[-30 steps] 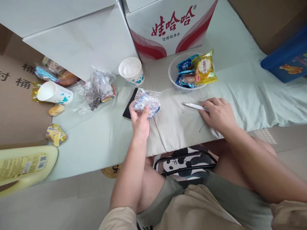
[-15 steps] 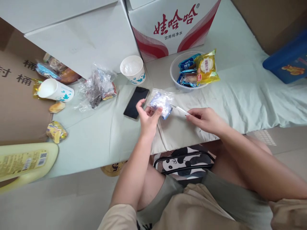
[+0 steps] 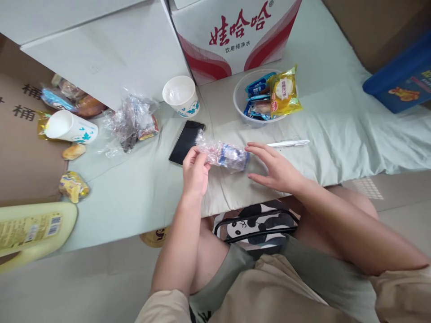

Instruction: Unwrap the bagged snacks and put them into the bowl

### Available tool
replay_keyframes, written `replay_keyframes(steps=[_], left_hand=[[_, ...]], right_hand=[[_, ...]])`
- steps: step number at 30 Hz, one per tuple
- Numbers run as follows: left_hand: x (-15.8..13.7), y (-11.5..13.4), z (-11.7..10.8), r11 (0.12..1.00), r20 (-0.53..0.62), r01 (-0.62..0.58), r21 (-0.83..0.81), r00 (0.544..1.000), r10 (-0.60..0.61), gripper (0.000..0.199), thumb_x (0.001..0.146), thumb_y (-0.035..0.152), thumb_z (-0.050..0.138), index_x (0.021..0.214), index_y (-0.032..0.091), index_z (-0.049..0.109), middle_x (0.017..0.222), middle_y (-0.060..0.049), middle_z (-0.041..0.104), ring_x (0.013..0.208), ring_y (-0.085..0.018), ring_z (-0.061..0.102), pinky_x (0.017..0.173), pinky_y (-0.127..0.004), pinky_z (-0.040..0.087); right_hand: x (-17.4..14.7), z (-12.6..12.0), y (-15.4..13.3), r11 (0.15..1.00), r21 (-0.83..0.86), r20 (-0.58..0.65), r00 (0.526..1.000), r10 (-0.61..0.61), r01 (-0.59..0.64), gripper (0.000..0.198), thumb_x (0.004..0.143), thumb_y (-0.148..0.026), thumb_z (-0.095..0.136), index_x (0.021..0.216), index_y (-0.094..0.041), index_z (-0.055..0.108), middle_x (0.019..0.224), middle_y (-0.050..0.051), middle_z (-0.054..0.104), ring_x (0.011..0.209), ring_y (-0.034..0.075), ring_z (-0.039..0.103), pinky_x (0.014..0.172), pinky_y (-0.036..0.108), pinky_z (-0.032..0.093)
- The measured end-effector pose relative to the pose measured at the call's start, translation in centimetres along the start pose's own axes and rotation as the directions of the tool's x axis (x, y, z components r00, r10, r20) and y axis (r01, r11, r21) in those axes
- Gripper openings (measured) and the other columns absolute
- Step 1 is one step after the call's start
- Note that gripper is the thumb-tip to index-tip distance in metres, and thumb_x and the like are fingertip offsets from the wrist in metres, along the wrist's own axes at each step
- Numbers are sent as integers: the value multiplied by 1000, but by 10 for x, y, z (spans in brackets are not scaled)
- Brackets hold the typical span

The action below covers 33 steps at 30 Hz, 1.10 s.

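My left hand [image 3: 198, 167] pinches the crinkled clear end of a small blue-and-clear plastic snack packet [image 3: 234, 158], which stretches to the right just over the cloth. Thumb and fingers spread apart, my right hand [image 3: 274, 168] is open at the packet's blue end and holds nothing. Whether its fingertips touch the packet I cannot tell. Behind that hand lies a slim white pen-like tool [image 3: 289, 143]. A black phone [image 3: 186, 142] rests on the cloth behind my left hand.
A clear plastic bowl [image 3: 240, 105] holds blue and yellow wrapped snacks. One paper cup [image 3: 182, 96] stands; another paper cup [image 3: 72, 127] lies tipped. Crumpled clear wrappers [image 3: 129, 123] lie between them. White boxes [image 3: 101, 58] form the back, and a yellow jug [image 3: 37, 224] is at left.
My right hand has let go of the white tool, now lying on the cloth, and opened beside the packet. My left hand's grip has shifted to the clear end, and the packet is stretched out sideways.
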State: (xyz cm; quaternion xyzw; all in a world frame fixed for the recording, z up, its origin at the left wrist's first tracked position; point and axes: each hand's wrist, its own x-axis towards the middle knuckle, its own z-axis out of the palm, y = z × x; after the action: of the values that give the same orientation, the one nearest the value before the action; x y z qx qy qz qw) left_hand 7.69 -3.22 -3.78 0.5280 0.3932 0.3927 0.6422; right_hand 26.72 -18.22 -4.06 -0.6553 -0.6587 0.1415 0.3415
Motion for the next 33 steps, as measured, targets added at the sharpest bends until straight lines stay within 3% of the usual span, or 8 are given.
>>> replay_keyframes(steps=[4,9,13,16,20,26,29,33], left_hand=[[2,5,-5,974,-38,134,-182,989,-143,17,72,26,67,85,23,56,75,1,65,67,-14,66,57,-22,52],[5,0,-33,972,-179,-4,236,983,48,50,67,10,59,113,28,58,94,0,67,66,-12,65,55,-21,50],[-4,5,-52,728,184,-287,623,958,220,57,67,5,55,118,25,68,125,-8,64,103,-20,66,79,-28,55],[-16,10,-54,584,389,-357,729,918,75,42,75,13,60,113,25,74,95,-4,67,90,-21,64,84,-35,55],[-28,14,-49,425,441,-445,788,890,115,21,80,31,73,99,27,80,100,-6,62,100,-25,60,99,-45,52],[-35,24,-46,683,395,-432,589,891,223,29,91,45,59,97,24,80,120,-10,67,114,-26,64,102,-44,52],[-33,22,-42,844,346,-265,467,933,102,39,91,53,55,97,21,77,115,-12,71,111,-27,67,91,-40,57],[-27,10,-27,719,325,-240,653,946,21,30,72,37,78,98,21,75,126,-11,69,122,-30,62,109,-48,47]], right_hand=[[3,4,1,997,31,-21,997,-73,74,13,94,-27,57,101,-24,67,119,9,73,119,30,66,103,50,53],[-2,-5,9,981,101,-250,950,187,-166,4,86,-22,56,87,-24,59,103,8,73,101,27,70,92,45,56],[-4,-15,4,945,-16,-370,880,297,-326,18,79,-19,54,96,-26,58,129,14,64,124,32,61,100,51,50],[-5,-15,-1,981,-117,-228,965,128,-157,48,79,-25,55,127,-25,54,140,16,59,133,36,54,109,56,43],[-8,-8,-6,963,-266,-17,999,41,-44,53,86,-31,58,138,-22,56,103,11,73,112,35,62,112,60,33],[-20,-18,-18,928,-358,35,994,-100,106,24,91,-19,54,90,-26,77,114,10,71,110,31,60,93,48,41],[-25,-22,-23,959,-130,335,921,-197,253,24,90,-21,54,95,-24,76,107,7,75,95,25,66,80,38,47],[-23,-8,-24,975,-218,337,941,26,51,29,96,-27,47,108,-21,73,90,9,75,77,23,67,69,35,50]])
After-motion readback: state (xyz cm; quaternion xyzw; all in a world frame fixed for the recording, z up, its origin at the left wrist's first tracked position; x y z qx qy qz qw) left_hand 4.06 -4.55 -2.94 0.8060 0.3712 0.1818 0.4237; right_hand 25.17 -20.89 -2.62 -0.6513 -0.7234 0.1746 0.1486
